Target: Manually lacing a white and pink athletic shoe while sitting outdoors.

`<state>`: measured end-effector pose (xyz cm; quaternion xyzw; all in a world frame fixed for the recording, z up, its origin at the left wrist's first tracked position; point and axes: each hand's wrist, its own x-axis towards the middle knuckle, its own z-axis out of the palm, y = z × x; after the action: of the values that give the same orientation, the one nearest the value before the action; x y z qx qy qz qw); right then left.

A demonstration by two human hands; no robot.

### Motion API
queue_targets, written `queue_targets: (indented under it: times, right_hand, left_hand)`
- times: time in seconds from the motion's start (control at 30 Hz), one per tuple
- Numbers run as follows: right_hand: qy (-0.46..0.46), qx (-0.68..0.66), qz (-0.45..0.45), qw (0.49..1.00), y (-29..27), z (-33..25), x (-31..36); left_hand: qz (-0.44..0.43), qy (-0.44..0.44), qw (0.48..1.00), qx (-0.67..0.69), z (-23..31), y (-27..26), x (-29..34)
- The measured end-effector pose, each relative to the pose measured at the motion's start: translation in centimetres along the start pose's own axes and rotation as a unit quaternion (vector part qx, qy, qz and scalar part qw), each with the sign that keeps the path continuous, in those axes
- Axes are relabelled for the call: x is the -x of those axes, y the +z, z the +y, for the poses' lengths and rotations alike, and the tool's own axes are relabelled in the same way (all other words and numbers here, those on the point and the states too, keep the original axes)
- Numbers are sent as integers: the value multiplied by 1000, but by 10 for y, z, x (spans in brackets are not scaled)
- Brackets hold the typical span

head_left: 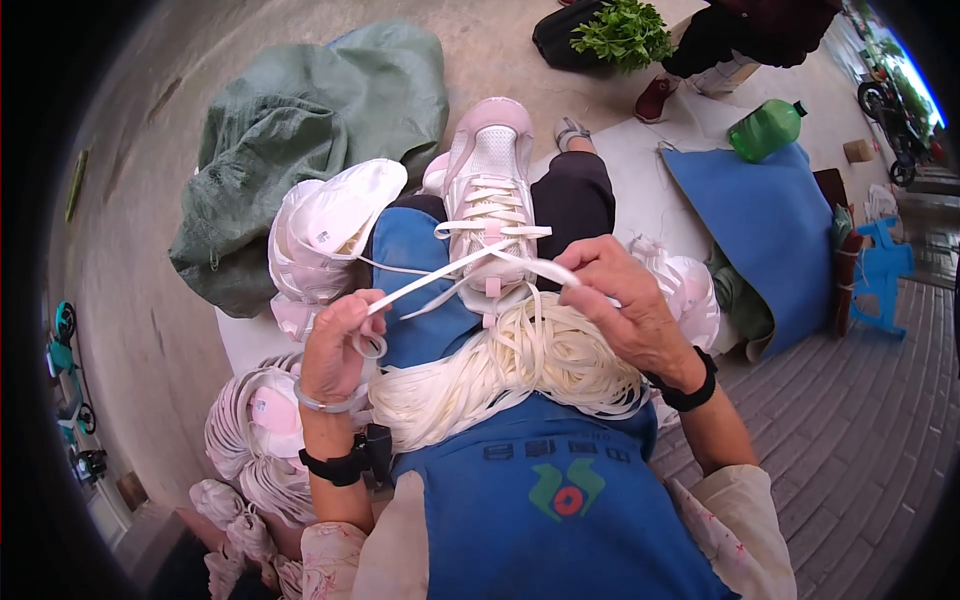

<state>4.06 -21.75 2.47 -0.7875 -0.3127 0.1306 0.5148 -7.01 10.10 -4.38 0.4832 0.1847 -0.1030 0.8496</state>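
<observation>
Two hands pinched the ends of one white lace: the left hand [335, 345] closed on its end at lower left, the right hand [620, 290] gripped the other at right. That lace [450, 270] ran up to a pink-and-white shoe [490, 195] on the knee. Spare laces [510, 370] lay bundled on the blue apron [540, 490]. More shoes [335, 225] sat left.
</observation>
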Motion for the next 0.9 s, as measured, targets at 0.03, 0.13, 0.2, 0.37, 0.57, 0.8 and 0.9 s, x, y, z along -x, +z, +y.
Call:
queue_targets:
  times: [0.03, 0.13, 0.2, 0.37, 0.57, 0.8, 0.9]
  right_hand:
    - [16, 4, -5, 1000, -9, 1, 2]
    - [70, -216, 41, 973, -14, 3, 6]
    - [81, -250, 70, 962, -19, -2, 4]
    - [112, -436, 177, 875, -48, -9, 5]
    - [252, -243, 164, 922, -45, 1, 14]
    - [212, -272, 188, 919, -53, -3, 4]
    - [248, 44, 27, 967, -36, -8, -4]
  left_hand:
    - [-2, 1, 999, 33, 2, -6, 0]
    - [14, 13, 995, 100, 4, -11, -1]
    - [33, 26, 990, 134, 8, -7, -3]
    - [-27, 86, 992, 92, 30, 15, -2]
    - [-9, 90, 992, -93, 76, 65, -24]
    - [42, 182, 979, 79, 80, 57, -33]
    - [-26, 216, 956, 196, 84, 47, -36]
